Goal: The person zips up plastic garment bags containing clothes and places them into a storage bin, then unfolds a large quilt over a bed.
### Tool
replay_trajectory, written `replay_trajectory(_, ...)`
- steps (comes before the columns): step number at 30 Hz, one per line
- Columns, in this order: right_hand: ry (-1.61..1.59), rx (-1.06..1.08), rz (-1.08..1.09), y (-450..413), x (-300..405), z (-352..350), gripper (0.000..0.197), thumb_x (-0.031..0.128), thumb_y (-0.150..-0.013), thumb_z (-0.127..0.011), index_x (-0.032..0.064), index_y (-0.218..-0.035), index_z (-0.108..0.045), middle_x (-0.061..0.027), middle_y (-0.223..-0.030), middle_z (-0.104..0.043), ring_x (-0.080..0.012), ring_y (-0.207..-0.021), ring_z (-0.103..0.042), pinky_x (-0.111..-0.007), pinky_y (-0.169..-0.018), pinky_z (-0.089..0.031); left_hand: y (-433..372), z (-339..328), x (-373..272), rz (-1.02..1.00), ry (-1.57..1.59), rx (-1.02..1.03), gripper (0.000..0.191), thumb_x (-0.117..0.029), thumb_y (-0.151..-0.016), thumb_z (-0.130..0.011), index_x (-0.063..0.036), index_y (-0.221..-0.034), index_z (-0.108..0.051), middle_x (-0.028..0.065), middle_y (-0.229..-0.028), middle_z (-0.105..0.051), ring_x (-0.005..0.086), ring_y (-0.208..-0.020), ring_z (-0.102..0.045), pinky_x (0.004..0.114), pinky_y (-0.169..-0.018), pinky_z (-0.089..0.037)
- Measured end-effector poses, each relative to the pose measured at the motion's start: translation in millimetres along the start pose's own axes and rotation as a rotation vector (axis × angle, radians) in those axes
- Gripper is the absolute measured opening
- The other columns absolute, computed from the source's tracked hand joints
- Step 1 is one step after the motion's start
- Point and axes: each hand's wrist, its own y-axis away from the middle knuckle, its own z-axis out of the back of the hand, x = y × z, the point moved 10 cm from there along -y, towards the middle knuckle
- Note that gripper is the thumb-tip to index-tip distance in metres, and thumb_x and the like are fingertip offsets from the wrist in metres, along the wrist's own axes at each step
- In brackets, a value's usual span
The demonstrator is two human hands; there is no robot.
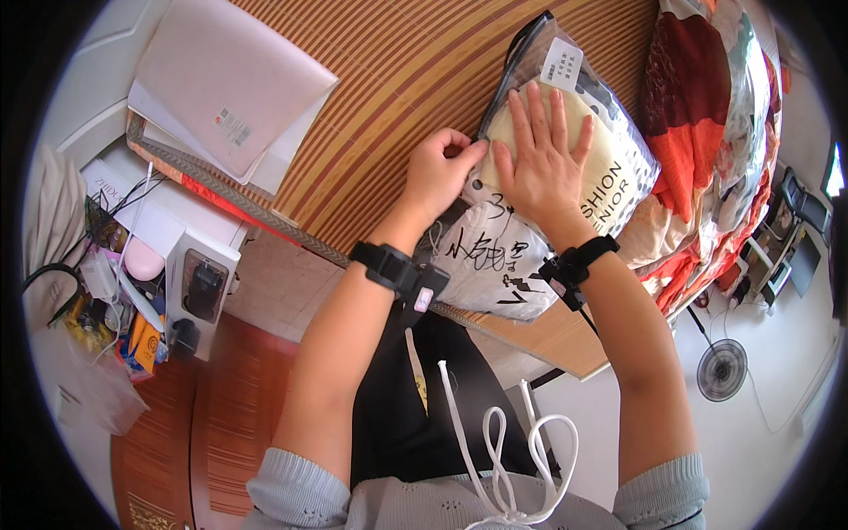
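Observation:
A clear plastic zip bag (613, 116) with a dark zipper edge lies tilted on a bamboo mat. Inside it is folded cream fabric (599, 182) with black lettering, along with white fabric with black dots. My left hand (440, 162) pinches the bag's dark edge at its lower left corner between thumb and finger. Flat on top of the bag rests my right hand (543, 156), fingers spread, pressing over the cream fabric. A white plastic bag (490, 265) with black handwriting lies nearer to me, partly under the zip bag.
Crumpled red and floral bedding (689, 152) is heaped on the right. At the upper left lies a pale pink folder (232, 86) with papers. A white cabinet (192, 218) cluttered with cables stands left of the bamboo mat (371, 132). A fan (722, 370) is at the lower right.

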Motion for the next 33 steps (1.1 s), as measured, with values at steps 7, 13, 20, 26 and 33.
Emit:
replay_trajectory(7,-0.001,-0.029,0.004,-2.4,-0.5,-0.6,0.058,0.042,-0.088,-0.039,0.0143,-0.139,-0.033,-0.0039,-0.146,-0.027,-0.0227,-0.137,-0.015,-0.056,-0.107,0.003,-19.9,2.5,-1.4,0.033,-0.088,0.138,0.015,-0.015,-0.085,-0.062,-0.0039,-0.077,-0.056,-0.0012,-0.072,-0.056,0.0075,-0.064,-0.048,0.023,-0.057,-0.039)
replay_trajectory(13,0.035,-0.022,-0.006,-4.2,-0.5,-1.4,0.057,0.043,-0.088,-0.039,0.0148,-0.138,-0.035,-0.0041,-0.146,-0.027,-0.0229,-0.137,-0.015,-0.057,-0.107,0.000,-12.4,-5.0,-37.2,-0.260,-0.832,0.112,0.020,-0.019,-0.087,-0.060,-0.0017,-0.079,-0.056,0.0008,-0.069,-0.057,0.0075,-0.064,-0.052,0.022,-0.055,-0.042)
replay_trajectory(20,0.014,-0.017,-0.006,-2.9,-0.2,-2.1,0.056,0.044,-0.089,-0.037,0.0174,-0.138,-0.035,-0.0046,-0.146,-0.026,-0.0230,-0.138,-0.014,-0.058,-0.106,0.001,9.1,14.2,3.7,0.119,-0.212,0.187,0.022,-0.020,-0.086,-0.062,-0.0004,-0.096,-0.060,0.0032,-0.081,-0.060,0.0108,-0.073,-0.056,0.025,-0.068,-0.047)
replay_trajectory(26,0.024,-0.022,-0.003,-4.0,0.8,-2.5,0.056,0.044,-0.089,-0.037,0.0172,-0.138,-0.035,-0.0048,-0.147,-0.026,-0.0228,-0.138,-0.013,-0.058,-0.106,0.001,44.3,8.5,-19.0,-0.310,-0.632,0.004,0.015,-0.011,-0.082,-0.061,0.0015,-0.089,-0.057,0.0151,-0.082,-0.062,0.0255,-0.071,-0.061,0.031,-0.064,-0.048)
replay_trajectory(33,0.065,-0.083,0.019,-3.5,2.5,2.0,0.057,0.043,-0.087,-0.042,0.0154,-0.136,-0.038,-0.0057,-0.143,-0.032,-0.0241,-0.136,-0.020,-0.058,-0.106,0.000,62.0,-4.7,-30.9,-0.521,-0.900,-0.159,0.011,-0.007,-0.081,-0.055,0.0001,-0.089,-0.052,0.0164,-0.084,-0.058,0.0352,-0.080,-0.055,0.042,-0.069,-0.045)
